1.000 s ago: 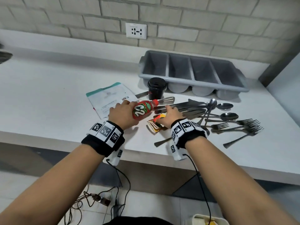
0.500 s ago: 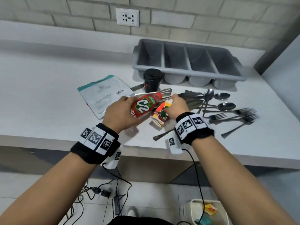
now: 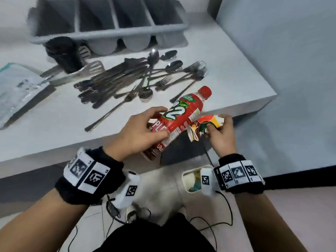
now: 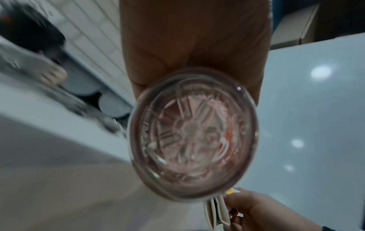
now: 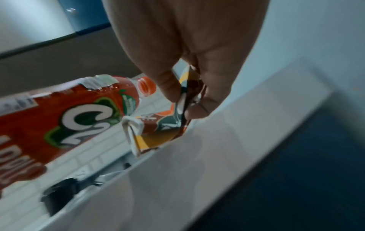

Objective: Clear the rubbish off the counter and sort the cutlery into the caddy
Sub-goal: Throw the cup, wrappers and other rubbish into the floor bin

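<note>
My left hand [image 3: 145, 131] grips a red-labelled plastic bottle [image 3: 181, 117] by its lower half, off the counter's front edge; the left wrist view looks straight at the clear base of the bottle [image 4: 193, 134]. Just right of it, my right hand [image 3: 221, 131] pinches a flattened orange and green drink carton [image 3: 203, 126], which shows in the right wrist view as the carton [image 5: 158, 131] beside the bottle [image 5: 65, 117]. A pile of knives, forks and spoons [image 3: 138, 77] lies on the white counter [image 3: 60, 124]. The grey four-compartment caddy [image 3: 109, 20] stands behind them.
A black cup [image 3: 63, 53] and a slotted spatula [image 3: 94, 67] sit in front of the caddy's left end. A white and teal mailer bag [image 3: 20, 90] lies at the left. On the floor under my right wrist is a white bin [image 3: 192, 179]. Cables trail on the floor.
Both hands have lifted the bottle and the carton off the counter and drawn them back past its front edge, to the right. The camera has tilted down toward the floor bin.
</note>
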Action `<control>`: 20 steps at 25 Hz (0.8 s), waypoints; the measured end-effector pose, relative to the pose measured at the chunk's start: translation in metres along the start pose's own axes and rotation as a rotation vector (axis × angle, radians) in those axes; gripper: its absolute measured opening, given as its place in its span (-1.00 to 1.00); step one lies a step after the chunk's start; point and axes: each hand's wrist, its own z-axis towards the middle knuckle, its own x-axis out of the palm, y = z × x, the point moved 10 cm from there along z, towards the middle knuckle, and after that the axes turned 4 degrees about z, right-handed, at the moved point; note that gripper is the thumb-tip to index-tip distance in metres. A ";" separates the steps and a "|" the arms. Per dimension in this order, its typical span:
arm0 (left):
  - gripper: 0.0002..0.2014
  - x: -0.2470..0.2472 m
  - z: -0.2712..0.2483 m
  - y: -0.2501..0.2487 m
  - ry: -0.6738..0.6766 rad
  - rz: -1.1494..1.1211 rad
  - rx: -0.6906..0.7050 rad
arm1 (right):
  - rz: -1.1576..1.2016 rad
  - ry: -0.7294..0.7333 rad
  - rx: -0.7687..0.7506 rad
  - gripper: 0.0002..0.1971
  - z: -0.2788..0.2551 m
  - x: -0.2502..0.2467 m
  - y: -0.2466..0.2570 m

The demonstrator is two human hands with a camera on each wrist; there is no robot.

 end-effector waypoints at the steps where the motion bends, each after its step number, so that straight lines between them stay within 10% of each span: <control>1: -0.20 0.034 0.004 -0.006 0.068 0.004 0.003 | 0.018 -0.059 0.035 -0.73 -0.001 -0.032 -0.027; 9: -0.42 0.233 0.031 0.033 0.358 0.145 -0.200 | -0.032 -0.345 0.374 -0.66 -0.020 -0.171 -0.227; 20: -0.39 0.454 0.137 0.204 0.650 0.494 -0.314 | -0.204 -0.246 0.761 -0.64 -0.001 -0.097 -0.485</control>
